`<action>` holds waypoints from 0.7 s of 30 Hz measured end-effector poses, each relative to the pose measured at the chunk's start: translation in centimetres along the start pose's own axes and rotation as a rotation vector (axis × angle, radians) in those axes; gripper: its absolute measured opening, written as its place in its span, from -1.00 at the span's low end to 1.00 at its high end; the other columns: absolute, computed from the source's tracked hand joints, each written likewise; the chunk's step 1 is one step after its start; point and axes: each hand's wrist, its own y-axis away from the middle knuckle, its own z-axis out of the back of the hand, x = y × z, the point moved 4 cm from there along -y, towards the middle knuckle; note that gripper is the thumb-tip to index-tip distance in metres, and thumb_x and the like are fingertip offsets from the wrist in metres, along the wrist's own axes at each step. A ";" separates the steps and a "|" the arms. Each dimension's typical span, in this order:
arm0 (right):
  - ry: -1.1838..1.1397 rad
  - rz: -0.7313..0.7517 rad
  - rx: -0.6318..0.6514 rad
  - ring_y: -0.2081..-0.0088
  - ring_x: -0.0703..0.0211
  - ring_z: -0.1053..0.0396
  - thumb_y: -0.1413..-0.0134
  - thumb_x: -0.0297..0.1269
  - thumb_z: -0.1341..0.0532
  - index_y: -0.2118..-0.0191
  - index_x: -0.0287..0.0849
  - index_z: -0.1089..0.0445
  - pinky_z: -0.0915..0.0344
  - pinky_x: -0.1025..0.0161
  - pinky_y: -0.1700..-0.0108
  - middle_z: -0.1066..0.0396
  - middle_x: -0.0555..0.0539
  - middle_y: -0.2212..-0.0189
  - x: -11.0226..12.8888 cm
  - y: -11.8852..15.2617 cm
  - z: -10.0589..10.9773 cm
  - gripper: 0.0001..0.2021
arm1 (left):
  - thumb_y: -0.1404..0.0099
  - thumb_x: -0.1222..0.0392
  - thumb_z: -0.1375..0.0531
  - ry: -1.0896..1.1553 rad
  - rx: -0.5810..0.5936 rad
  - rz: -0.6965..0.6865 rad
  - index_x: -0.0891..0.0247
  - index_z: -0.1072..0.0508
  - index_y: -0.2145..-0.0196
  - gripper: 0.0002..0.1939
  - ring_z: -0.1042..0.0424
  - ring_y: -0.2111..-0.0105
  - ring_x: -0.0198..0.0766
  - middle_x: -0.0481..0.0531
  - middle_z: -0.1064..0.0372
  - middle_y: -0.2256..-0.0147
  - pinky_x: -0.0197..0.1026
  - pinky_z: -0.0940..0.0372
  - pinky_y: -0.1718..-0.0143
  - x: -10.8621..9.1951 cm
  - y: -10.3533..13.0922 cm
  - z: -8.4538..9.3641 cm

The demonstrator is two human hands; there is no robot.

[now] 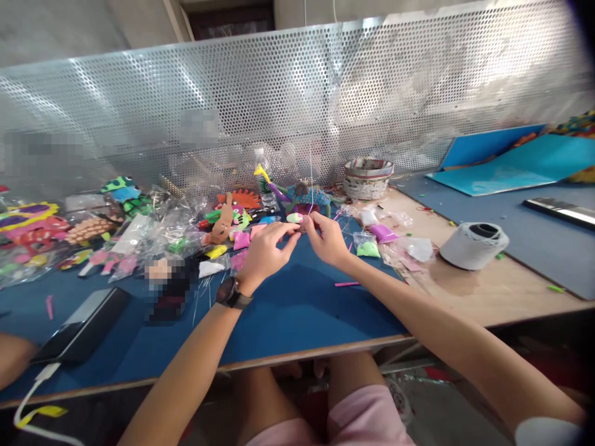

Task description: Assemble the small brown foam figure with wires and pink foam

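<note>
Over the blue table, my left hand (267, 253), with a dark watch (233, 293) on its wrist, has thumb and index finger pinched together at a small pale yellow-green clay piece (294, 218). My right hand (326, 238) meets it from the other side, its fingertips closed on the clay piece's pinkish end. A thin white wire or thread (311, 176) rises just above the right fingers. Fingertips cover part of the clay piece, so its full shape is hidden. Behind the hands stands a blue, orange-spotted clay figure (304, 195).
Bagged clay and clay animals (139, 229) crowd the left. A black power bank (83, 325) with a white cable lies front left. Rightward are a green clay packet (367, 246), a woven basket (369, 178) and a white cone spool (474, 246). A perforated metal panel (279, 80) stands behind.
</note>
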 end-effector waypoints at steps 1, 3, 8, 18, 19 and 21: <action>0.000 -0.022 -0.009 0.50 0.28 -0.15 -0.41 -0.09 0.01 0.45 -0.15 -0.18 -0.06 0.27 0.39 -0.22 0.04 0.55 -0.1 0.0 0.0 -0.61 | -0.43 0.20 -0.15 -0.062 0.008 -0.065 0.24 -0.51 0.05 -0.79 -0.47 0.22 -0.23 0.08 -0.53 0.20 -0.15 -0.35 0.12 -0.2 0.1 -0.1; -0.007 -0.050 -0.028 0.52 0.29 -0.11 -0.40 -0.05 0.02 0.47 -0.14 -0.15 -0.04 0.27 0.42 -0.18 0.05 0.57 -0.1 0.1 -0.1 -0.59 | -0.45 0.24 -0.11 -0.158 0.018 -0.160 0.23 -0.49 -0.02 -0.74 -0.47 0.14 -0.20 0.10 -0.52 0.15 -0.12 -0.35 0.06 -0.2 0.3 -0.2; -0.013 -0.033 -0.048 0.52 0.29 -0.08 -0.40 -0.03 0.03 0.48 -0.13 -0.12 -0.04 0.27 0.43 -0.14 0.06 0.58 0.4 0.4 -0.2 -0.58 | -0.46 0.26 -0.09 -0.293 0.031 -0.246 0.18 -0.50 -0.05 -0.71 -0.45 0.16 -0.18 0.08 -0.51 0.18 -0.12 -0.35 0.11 -0.2 0.5 -0.3; -0.378 -0.236 0.022 0.44 0.23 -0.35 -0.25 0.10 -0.16 0.23 -0.15 -0.40 -0.30 0.28 0.40 -0.42 -0.04 0.41 -0.8 -0.1 -0.7 -0.63 | -0.47 0.18 -0.08 -0.428 0.022 -0.173 0.21 -0.53 0.01 -0.73 -0.41 0.30 -0.26 0.04 -0.39 0.34 -0.23 -0.24 0.33 0.0 0.4 -0.1; -0.397 -0.259 0.025 0.48 0.25 -0.32 -0.22 0.11 -0.18 0.22 -0.15 -0.39 -0.27 0.30 0.45 -0.41 -0.02 0.44 -0.9 -0.1 -0.8 -0.62 | -0.48 0.17 -0.08 -0.421 0.021 -0.158 0.22 -0.54 0.02 -0.73 -0.41 0.29 -0.26 0.04 -0.39 0.33 -0.23 -0.24 0.32 0.0 0.4 0.0; -0.432 -0.281 0.041 0.56 0.30 -0.25 -0.21 0.11 -0.20 0.22 -0.15 -0.38 -0.20 0.32 0.55 -0.37 0.01 0.48 -0.9 -0.1 -0.9 -0.62 | -0.48 0.15 -0.08 -0.377 0.028 -0.118 0.22 -0.54 0.04 -0.73 -0.41 0.29 -0.26 0.04 -0.40 0.32 -0.24 -0.24 0.31 0.2 0.3 0.0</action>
